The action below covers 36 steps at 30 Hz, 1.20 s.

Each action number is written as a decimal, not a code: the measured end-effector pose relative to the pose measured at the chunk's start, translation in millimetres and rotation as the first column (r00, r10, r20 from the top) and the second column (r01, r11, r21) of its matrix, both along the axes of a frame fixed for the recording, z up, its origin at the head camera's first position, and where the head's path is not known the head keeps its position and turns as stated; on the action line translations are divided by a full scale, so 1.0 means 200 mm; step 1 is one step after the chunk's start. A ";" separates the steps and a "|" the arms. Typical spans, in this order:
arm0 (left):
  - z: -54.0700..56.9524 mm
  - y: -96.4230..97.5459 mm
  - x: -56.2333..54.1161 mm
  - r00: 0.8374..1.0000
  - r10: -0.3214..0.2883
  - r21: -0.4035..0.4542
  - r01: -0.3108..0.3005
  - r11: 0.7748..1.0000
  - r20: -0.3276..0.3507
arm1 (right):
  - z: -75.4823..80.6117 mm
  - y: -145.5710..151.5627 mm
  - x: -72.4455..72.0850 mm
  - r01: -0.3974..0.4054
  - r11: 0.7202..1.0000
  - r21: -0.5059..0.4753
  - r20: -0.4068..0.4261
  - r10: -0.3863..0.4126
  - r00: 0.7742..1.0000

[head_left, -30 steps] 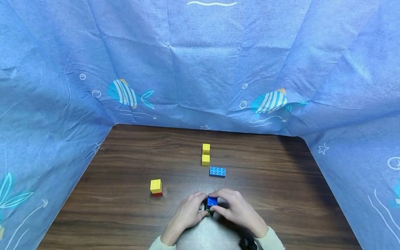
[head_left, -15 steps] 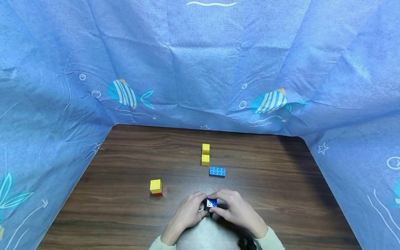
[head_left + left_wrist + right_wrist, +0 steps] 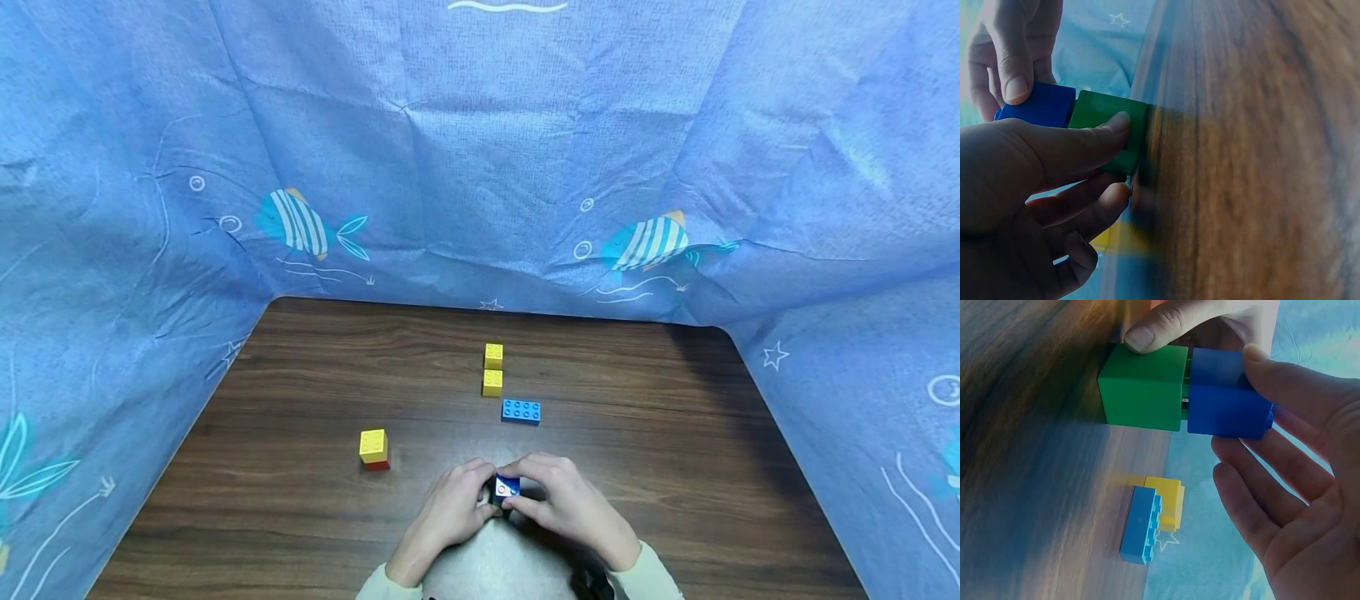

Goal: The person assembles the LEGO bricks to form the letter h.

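Observation:
My left hand pinches a green toy building brick that stands on the table. Right above it, my right hand grips a dark blue brick between thumb and fingers. In the right wrist view, a narrow gap with the green brick's studs showing separates the two bricks. They line up closely, though the blue one looks slightly tilted. In the head view the fingers and the blue brick hide most of the green one.
Left of the hands, a yellow brick sits on a red brick. Beyond the hands lie a lighter blue long brick and two yellow bricks. Blue fish-print cloth surrounds the wooden table.
Since one second ago the dark blue brick has tipped slightly, and its top now catches a bright glare. Both hands stay almost in place. The other bricks have not moved.

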<state>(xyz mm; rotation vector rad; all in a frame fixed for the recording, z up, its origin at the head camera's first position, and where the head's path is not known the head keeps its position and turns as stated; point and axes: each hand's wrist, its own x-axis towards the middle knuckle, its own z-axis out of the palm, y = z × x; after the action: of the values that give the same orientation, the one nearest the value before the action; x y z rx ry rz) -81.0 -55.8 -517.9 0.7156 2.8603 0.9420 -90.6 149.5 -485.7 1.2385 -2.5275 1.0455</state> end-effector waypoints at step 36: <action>0.00 0.00 0.01 1.000 0.005 -0.008 -0.005 1.000 0.014 | -0.01 -0.01 0.01 0.028 0.999 -0.027 0.067 -0.026 0.997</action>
<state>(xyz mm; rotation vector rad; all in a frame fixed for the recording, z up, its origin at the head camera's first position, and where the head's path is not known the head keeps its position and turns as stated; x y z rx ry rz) -79.7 -55.6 -517.3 0.6985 2.8538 0.9313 -87.9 147.0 -488.4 1.1786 -2.5616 1.1305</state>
